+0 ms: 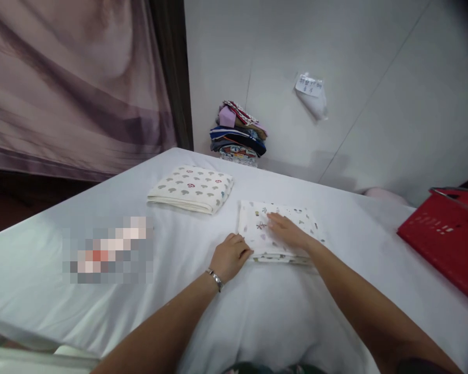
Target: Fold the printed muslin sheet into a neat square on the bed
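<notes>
A folded white cloth [292, 223] printed with small leaf and shape motifs lies on the white-covered table in front of me. At its near left corner my left hand [229, 255] is closed, thumb and fingers pinching the edge; a bracelet circles that wrist. My right hand [286, 229] rests flat on the top of this cloth, fingers stretched out toward the left. Behind and to the left sits a second folded cloth [193, 188], white with grey mushroom-like prints and a few red ones, untouched by either hand.
The white sheet [132, 311] over the table is wrinkled. On the left lies a pixelated item [109, 249]. A red bag [448, 234] stands at the right edge. Folded clothes [239, 132] are stacked beyond the far edge, near a wall; a curtain [81, 78] hangs at left.
</notes>
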{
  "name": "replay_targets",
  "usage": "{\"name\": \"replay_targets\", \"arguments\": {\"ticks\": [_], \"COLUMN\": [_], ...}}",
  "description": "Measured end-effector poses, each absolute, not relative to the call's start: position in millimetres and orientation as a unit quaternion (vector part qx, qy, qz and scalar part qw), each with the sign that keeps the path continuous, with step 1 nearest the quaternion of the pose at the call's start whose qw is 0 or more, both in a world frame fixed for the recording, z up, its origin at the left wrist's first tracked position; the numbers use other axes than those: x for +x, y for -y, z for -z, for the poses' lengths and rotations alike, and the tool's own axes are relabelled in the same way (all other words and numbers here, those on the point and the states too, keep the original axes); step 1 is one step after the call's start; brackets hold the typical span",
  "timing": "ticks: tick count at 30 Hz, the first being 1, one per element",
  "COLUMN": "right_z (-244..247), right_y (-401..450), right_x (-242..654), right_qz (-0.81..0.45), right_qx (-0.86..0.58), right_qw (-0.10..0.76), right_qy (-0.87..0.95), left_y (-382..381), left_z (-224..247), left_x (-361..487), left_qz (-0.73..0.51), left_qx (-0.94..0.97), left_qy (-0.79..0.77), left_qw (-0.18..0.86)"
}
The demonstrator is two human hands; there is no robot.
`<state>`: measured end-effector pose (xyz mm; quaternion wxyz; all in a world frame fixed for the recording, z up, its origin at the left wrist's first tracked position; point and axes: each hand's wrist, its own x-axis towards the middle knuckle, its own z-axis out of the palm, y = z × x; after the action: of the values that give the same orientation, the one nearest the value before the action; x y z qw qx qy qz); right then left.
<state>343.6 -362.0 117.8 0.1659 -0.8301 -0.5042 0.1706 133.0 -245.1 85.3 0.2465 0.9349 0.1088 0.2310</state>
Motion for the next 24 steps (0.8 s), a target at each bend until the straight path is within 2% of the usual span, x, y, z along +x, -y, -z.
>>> {"name": "replay_targets", "arguments": {"ticks": [6, 12, 20, 24], "right_z": [-98.0, -72.3, -98.6, -97.5], "right_y": [460.6, 484.2, 489.6, 498.6], "right_x": [389.5, 388.9, 378.1, 375.0], "right_qz": [-0.013, -0.104, -0.136, -0.138], "right_qx": [-0.922, -0.926, -0.900, -0.902], "right_qw": [0.101, 0.218, 0.306, 0.329], "right_qy": [0.374, 0.290, 0.279, 0.243], "left_y": [243.6, 245.0, 237.4, 236.1], "left_z": [-86.9, -92.4, -87.9, -83.0], "left_x": [135.3, 137.3, 136.7, 137.9], "left_qz": [-0.220, -0.227, -0.236, -0.248], "left_qx": [0.933, 0.930, 0.902, 0.881], "left_qy": [-0.117, -0.129, -0.140, -0.194], "left_qw": [0.260, 0.258, 0.333, 0.353]}}
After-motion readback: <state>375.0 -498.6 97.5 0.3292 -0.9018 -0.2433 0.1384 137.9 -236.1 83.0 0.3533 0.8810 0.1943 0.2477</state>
